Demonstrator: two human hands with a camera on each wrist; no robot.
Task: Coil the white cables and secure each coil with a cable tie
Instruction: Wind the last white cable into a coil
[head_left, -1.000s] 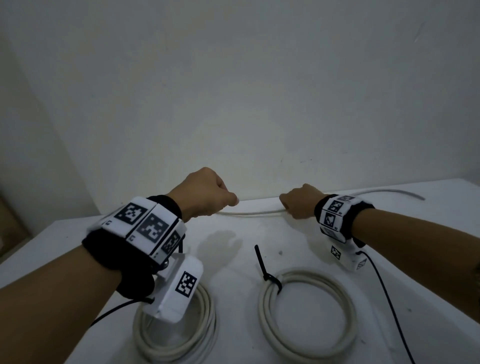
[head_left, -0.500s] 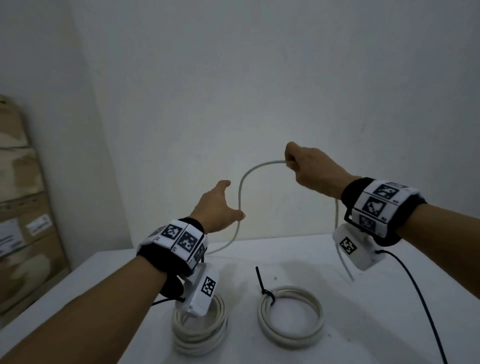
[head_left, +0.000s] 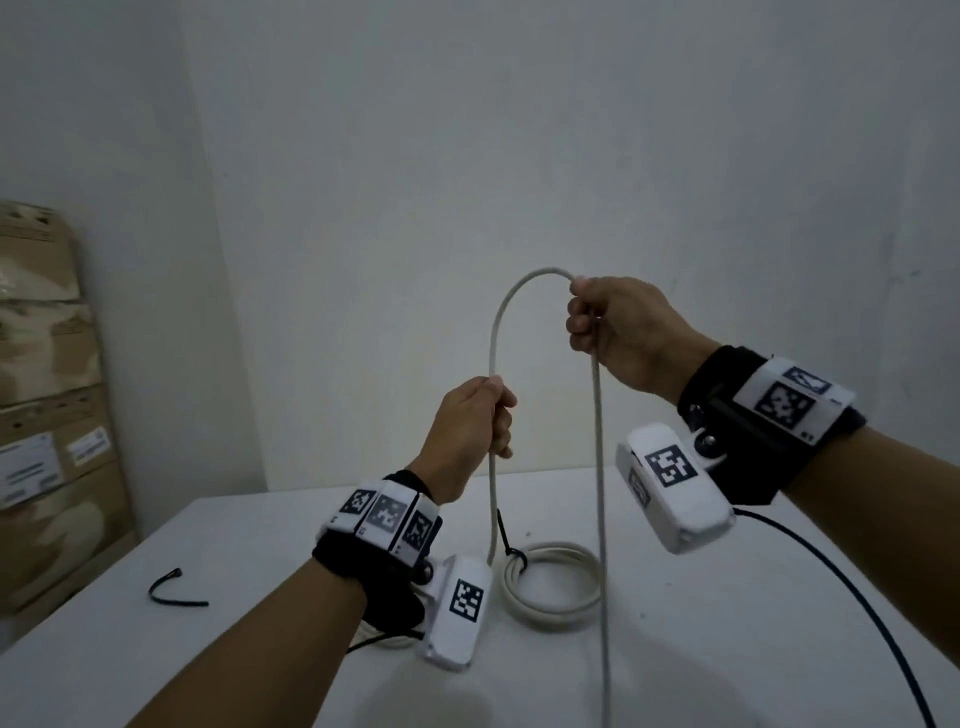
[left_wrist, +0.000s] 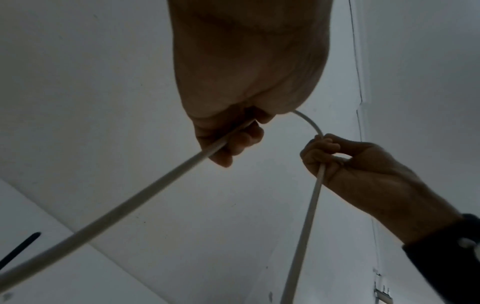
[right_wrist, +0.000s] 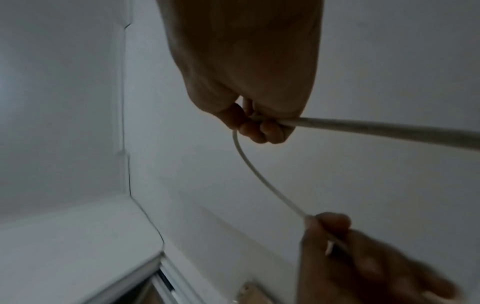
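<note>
A loose white cable (head_left: 497, 322) arches in the air above the white table (head_left: 727, 649). My left hand (head_left: 475, 423) grips its left leg, lower down. My right hand (head_left: 605, 325) grips it higher, at the top of the arch; the right leg (head_left: 601, 519) hangs down past the table's front. Both fists around the cable also show in the left wrist view, left hand (left_wrist: 233, 131) and right hand (left_wrist: 327, 156), and in the right wrist view (right_wrist: 259, 123). A tied white coil (head_left: 553, 579) with a black cable tie (head_left: 511, 548) lies on the table. Another coil (head_left: 384, 636) is mostly hidden under my left wrist.
A loose black cable tie (head_left: 174, 590) lies on the table's left part. Cardboard boxes (head_left: 47, 395) are stacked at the far left beside the table. A white wall stands right behind the table. A black wire (head_left: 841, 587) trails from my right wrist camera.
Both hands lifted the cable off the table into a tall arch. The left hand, open half a second ago, now grips the left leg. The right hand rose higher.
</note>
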